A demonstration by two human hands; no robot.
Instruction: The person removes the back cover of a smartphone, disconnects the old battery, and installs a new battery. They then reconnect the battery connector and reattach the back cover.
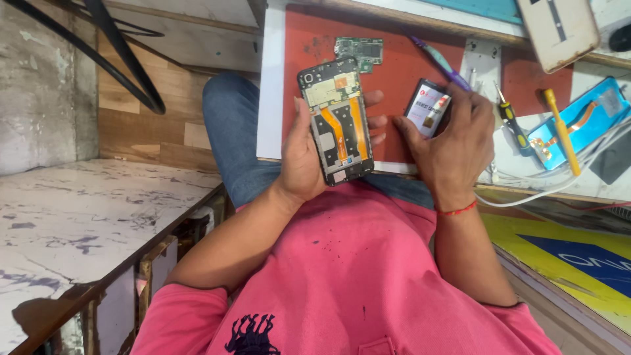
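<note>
the left hand (pixel 303 154) wraps around an opened phone (pixel 336 120) at the frame's centre, its flat back showing orange ribbon cables. just right, the right hand (pixel 453 141) clasps a small rectangular battery (pixel 427 108) over the red mat (pixel 401 72). a green circuit board (pixel 359 52) lies above; a yellow-handled screwdriver (pixel 560 128) lies at right.

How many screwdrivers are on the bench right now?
2: a black-and-yellow screwdriver right of the right hand, and a yellow-handled one lying across the blue phone panel. Others may be hidden.

Bare red mat (pixel 401 62) lies open at upper centre; screwdriver (pixel 513 126), yellow tool (pixel 560 129) and white cable (pixel 559 187) crowd the right.
</note>
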